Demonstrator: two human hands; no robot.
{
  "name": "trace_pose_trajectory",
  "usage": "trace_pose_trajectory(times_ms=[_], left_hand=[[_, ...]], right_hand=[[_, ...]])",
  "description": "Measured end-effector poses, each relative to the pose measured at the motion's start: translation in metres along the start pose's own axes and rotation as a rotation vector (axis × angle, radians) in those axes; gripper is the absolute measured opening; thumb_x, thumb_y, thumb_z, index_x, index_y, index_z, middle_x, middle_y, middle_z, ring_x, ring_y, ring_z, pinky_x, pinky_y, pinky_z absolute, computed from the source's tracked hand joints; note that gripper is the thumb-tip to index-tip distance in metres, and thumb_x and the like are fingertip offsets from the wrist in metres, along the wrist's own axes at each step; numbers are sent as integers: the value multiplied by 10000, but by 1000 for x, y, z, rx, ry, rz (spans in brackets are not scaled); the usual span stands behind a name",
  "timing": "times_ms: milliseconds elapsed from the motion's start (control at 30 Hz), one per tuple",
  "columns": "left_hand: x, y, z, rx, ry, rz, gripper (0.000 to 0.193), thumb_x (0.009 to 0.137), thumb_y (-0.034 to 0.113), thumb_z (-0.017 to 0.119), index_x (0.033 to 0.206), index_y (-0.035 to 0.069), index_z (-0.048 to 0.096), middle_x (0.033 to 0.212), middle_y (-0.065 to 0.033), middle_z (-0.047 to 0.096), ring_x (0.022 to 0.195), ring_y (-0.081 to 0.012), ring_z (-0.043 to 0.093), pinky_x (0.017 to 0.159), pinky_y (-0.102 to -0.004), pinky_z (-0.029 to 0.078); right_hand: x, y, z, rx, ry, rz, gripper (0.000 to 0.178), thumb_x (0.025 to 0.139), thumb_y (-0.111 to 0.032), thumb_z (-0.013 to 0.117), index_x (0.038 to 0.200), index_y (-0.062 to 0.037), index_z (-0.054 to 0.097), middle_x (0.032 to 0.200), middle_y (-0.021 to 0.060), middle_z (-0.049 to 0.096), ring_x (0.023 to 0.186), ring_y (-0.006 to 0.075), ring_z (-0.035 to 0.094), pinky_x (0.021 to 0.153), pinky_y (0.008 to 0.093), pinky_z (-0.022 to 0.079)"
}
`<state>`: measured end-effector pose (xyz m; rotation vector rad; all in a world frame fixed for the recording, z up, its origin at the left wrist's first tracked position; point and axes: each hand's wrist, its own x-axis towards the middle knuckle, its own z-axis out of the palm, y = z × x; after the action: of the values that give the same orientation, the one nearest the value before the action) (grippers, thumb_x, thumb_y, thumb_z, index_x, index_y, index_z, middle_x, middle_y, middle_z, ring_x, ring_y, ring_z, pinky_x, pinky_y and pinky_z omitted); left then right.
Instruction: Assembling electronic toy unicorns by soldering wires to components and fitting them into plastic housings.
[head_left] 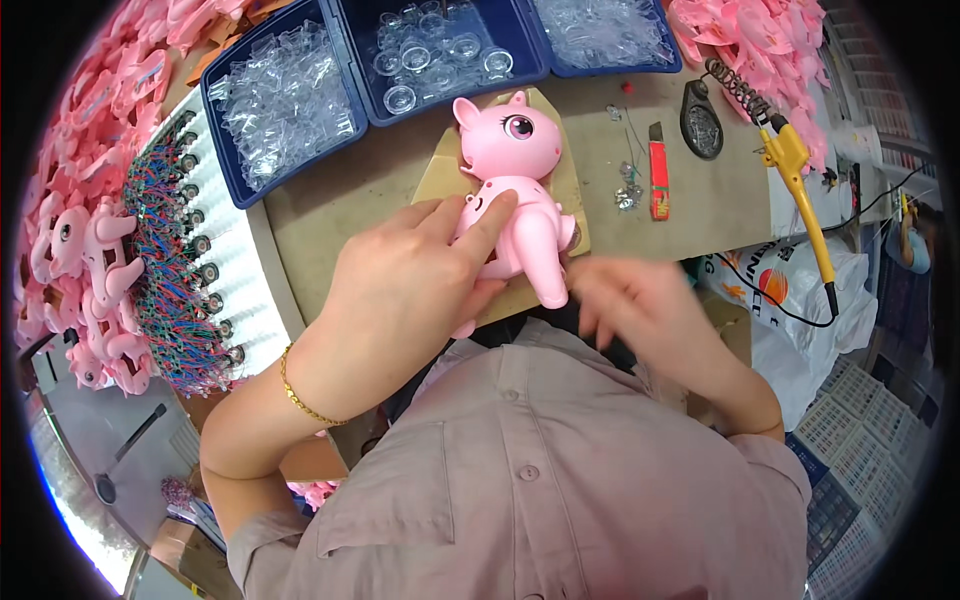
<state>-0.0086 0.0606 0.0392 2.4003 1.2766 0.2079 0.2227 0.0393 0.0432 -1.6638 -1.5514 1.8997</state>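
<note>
A pink plastic toy pony (515, 235) with a large painted eye lies on a tan board (440, 180) at the middle of the bench. My left hand (425, 250) grips its body, index finger laid along its side and thumb by the lower legs. Just right of the pony's leg is my right hand (635, 300), smeared by motion with its fingers bent. Whether those fingers hold anything cannot be made out.
Blue bins (365, 105) of clear plastic parts line the back. Right of the pony lie a red cutter knife (659, 180), small metal bits (628, 190), a black soldering stand (701, 120) and a yellow soldering iron (800, 180). Wired parts (165, 270) and pink shells (90, 230) fill the left.
</note>
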Motion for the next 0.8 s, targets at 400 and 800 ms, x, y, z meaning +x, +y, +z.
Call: trace_pose_trajectory(times_ms=[400, 800], left_hand=[[1, -4, -1, 53, 7, 54, 620, 657, 249, 767, 1225, 77, 587, 1009, -100, 655, 878, -245, 661, 690, -320, 539], [5, -6, 4, 108, 29, 154, 422, 707, 191, 638, 1080, -2, 595, 737, -84, 580, 679, -203, 596, 561, -314, 496]], right_hand=[[86, -44, -21, -595, 461, -884, 151, 846, -100, 600, 926, 6, 670, 780, 128, 601, 723, 293, 590, 663, 356, 463], [146, -50, 1, -784, 444, -698, 241, 886, -229, 584, 840, -3, 655, 795, 140, 623, 745, 326, 598, 674, 394, 471]])
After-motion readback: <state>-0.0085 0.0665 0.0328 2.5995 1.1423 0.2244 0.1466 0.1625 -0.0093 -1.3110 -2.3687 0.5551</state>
